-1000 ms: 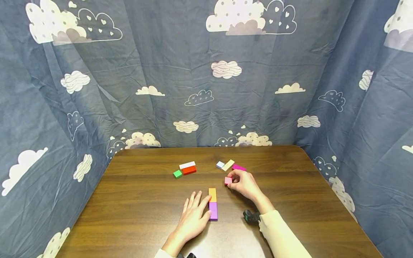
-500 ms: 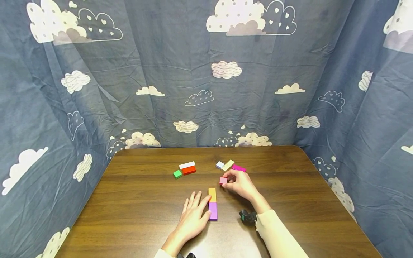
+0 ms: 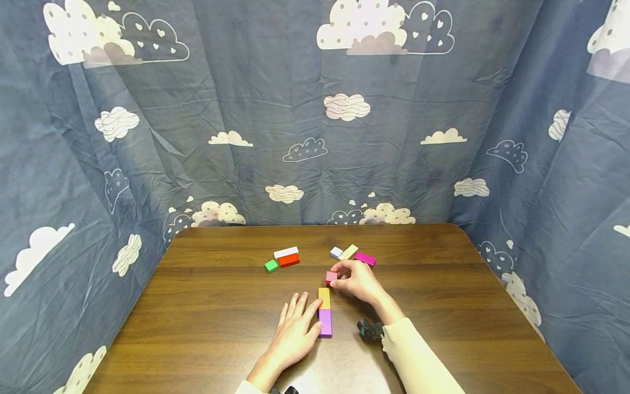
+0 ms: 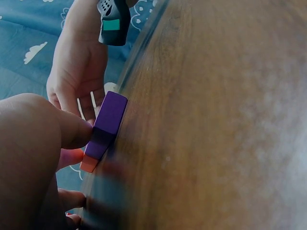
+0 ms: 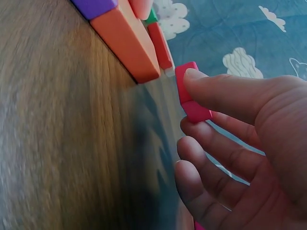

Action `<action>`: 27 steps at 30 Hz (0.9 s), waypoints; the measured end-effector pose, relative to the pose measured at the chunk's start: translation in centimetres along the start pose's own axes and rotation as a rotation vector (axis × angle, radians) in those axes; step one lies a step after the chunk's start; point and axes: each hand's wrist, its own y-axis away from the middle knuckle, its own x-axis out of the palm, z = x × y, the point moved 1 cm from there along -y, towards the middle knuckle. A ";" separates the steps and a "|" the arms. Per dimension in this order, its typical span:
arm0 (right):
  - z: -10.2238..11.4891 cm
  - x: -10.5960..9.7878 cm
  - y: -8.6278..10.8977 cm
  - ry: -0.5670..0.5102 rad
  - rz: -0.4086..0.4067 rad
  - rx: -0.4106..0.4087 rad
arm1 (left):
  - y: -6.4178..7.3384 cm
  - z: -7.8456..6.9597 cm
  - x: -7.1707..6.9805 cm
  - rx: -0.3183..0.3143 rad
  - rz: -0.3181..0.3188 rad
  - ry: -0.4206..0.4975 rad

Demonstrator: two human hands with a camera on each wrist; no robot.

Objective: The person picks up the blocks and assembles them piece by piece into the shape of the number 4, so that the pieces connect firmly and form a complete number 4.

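Observation:
My right hand (image 3: 358, 282) pinches a small pink-red block (image 3: 331, 277) between thumb and fingers, just beyond the far end of an orange block (image 3: 324, 298). In the right wrist view the pink-red block (image 5: 193, 93) appears apart from the orange block (image 5: 129, 40). The orange block lies end to end with a purple block (image 3: 325, 323), forming one straight row. My left hand (image 3: 295, 334) lies with fingers spread along the row's left side. Its index fingertip touches the orange block and its thumb the purple block (image 4: 109, 115), as the left wrist view also shows.
Farther back on the wooden table (image 3: 206, 306) lie a green block (image 3: 271, 266), a red block (image 3: 289, 260) and a white block (image 3: 286, 252). To their right are a light-blue block (image 3: 336, 252), a cream block (image 3: 349, 251) and a magenta block (image 3: 365, 258). A cloud-patterned curtain surrounds the table.
My right hand has moved left with the pink-red block, bringing it to the far end of the orange block. The left hand and the row have stayed in place.

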 end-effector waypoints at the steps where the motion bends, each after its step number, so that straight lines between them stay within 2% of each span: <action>1: 0.0 0.1 -0.1 0.007 0.005 -0.001 | 0.0 0.0 0.0 0.004 -0.005 0.000; 15: 0.3 1.2 -0.9 0.058 0.084 -0.040 | 0.1 -0.2 -0.2 0.005 0.001 -0.008; 27: 0.4 1.3 -1.2 0.109 0.116 -0.064 | -0.1 0.1 0.0 -0.002 0.005 -0.008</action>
